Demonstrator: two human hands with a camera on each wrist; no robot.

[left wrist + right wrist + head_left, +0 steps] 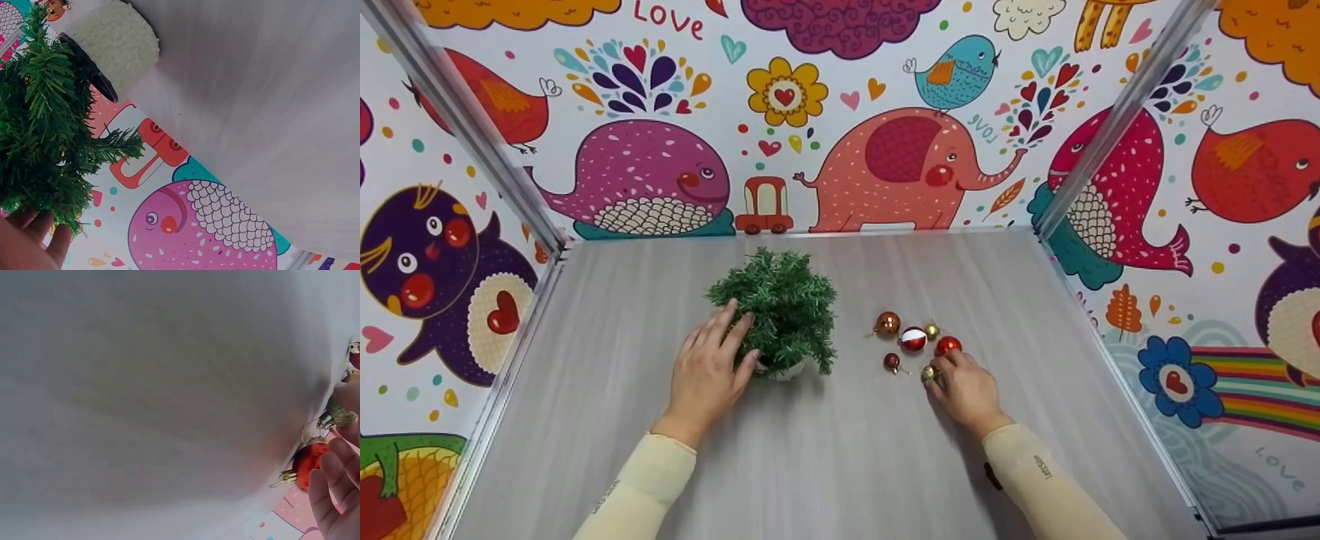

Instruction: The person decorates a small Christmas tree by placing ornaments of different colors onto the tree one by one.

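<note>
A small green artificial Christmas tree stands on the table in a pot with a fuzzy white covering. My left hand touches the left side of its branches with the fingers extended. To the right, my right hand pinches a gold glitter bauble between thumb and index finger, close over the table. Just beyond those fingers lies a shiny red bauble, beside the other fingertips in the right wrist view. A red-and-white bauble sits between the tree and this hand.
Around the red-and-white bauble lie a copper-coloured bauble, a small gold bauble and a small dark red bauble. Panels printed with cartoon animals enclose the grey wood-look table at the back and both sides.
</note>
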